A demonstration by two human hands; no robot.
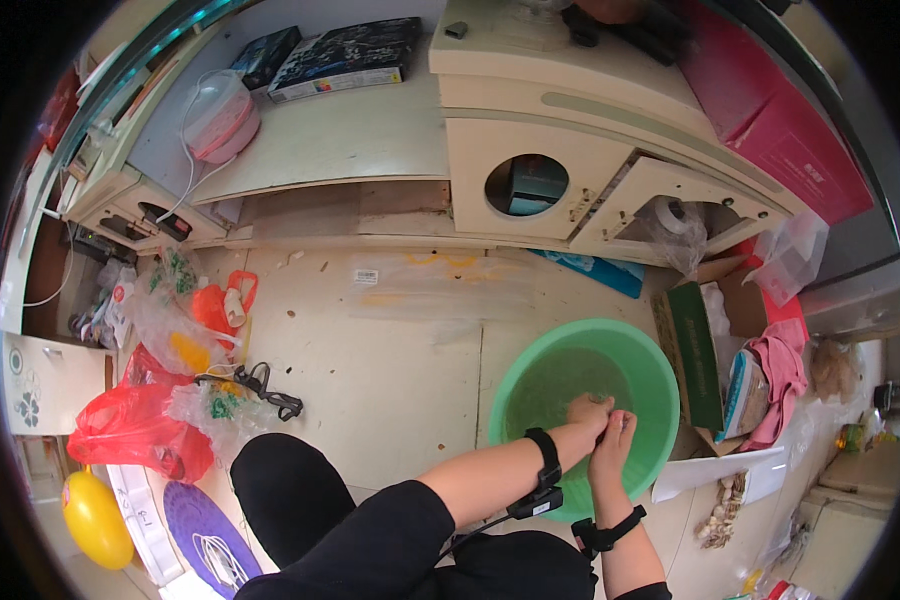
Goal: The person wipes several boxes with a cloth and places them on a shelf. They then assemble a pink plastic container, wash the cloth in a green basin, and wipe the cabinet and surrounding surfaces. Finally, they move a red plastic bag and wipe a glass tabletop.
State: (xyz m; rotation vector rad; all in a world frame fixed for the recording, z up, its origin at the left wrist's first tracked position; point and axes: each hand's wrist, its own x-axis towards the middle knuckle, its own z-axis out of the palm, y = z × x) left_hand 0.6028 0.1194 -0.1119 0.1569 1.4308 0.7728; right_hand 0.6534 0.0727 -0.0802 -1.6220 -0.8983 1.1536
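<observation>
A round green plastic basin (660,400) stands on the floor in front of me, with murky-looking water (560,385) in it. My left hand (588,412) reaches in over the water from the left, its fingers curled in. Close against it, my right hand (613,447) comes from the near side, fingers drawn together. The two hands meet over the near right part of the basin. A small dark bit shows between them, but what they hold is too small and hidden to name. Each wrist wears a black strap with a small device.
To the right, an open cardboard box (692,350) holds packets and a pink cloth (778,375). A cream cabinet (530,140) runs along the back. Red plastic bags (140,420), a yellow balloon (97,520) and a purple oval mat (200,530) lie on the left.
</observation>
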